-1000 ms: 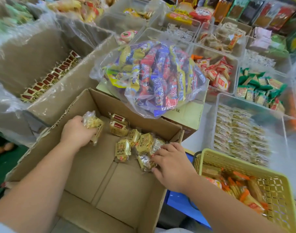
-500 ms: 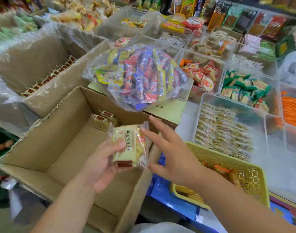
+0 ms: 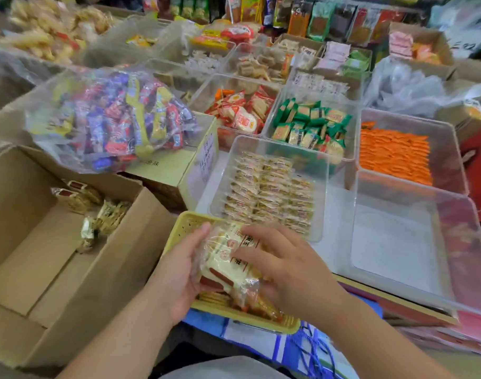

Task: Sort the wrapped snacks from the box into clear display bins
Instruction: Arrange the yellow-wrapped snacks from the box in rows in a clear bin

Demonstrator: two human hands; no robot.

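My left hand (image 3: 179, 272) and my right hand (image 3: 288, 272) hold a small stack of wrapped snacks (image 3: 225, 258), cream-yellow packs with red print, between them. The left palm cups the stack from the left; the right fingers curl over its top. The stack is above the yellow basket (image 3: 179, 228). The cardboard box (image 3: 56, 283) at the left holds several more gold-wrapped snacks (image 3: 97, 214) in its far corner. Just beyond my hands a clear bin (image 3: 322, 192) holds neat rows of similar packs.
An empty clear bin (image 3: 398, 242) stands at the right. Further bins hold orange packs (image 3: 395, 154), green packs (image 3: 310, 124) and red packs (image 3: 242, 110). A big clear bag of colourful sweets (image 3: 111, 121) lies on a closed carton behind the box.
Both hands have moved right, from over the box to over the yellow basket. The right hand, open beside the pack before, now closes over the stack. The view has swung right.
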